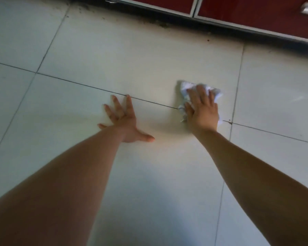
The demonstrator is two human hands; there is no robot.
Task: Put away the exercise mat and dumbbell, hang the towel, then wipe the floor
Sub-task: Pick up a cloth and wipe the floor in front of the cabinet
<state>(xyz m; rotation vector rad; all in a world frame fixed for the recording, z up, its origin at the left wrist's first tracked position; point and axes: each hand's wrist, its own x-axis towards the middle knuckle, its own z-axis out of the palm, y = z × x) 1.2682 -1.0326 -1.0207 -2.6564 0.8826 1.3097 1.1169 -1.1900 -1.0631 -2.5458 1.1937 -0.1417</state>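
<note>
Fingers of the right hand [202,108] are lying straight, pressing a crumpled white cloth [184,87] onto the floor [149,59]; beside it, the left hand [124,119] is resting spread flat.

Both hands press the floor [149,59], right hand [202,110] on cloth [185,86].

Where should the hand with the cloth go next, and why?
Probably push the cloth forward toward the dark grime by the cabinet. The right hand presses flat on the cloth, the left hand braces on the floor, and that strip looks dirty.
</note>
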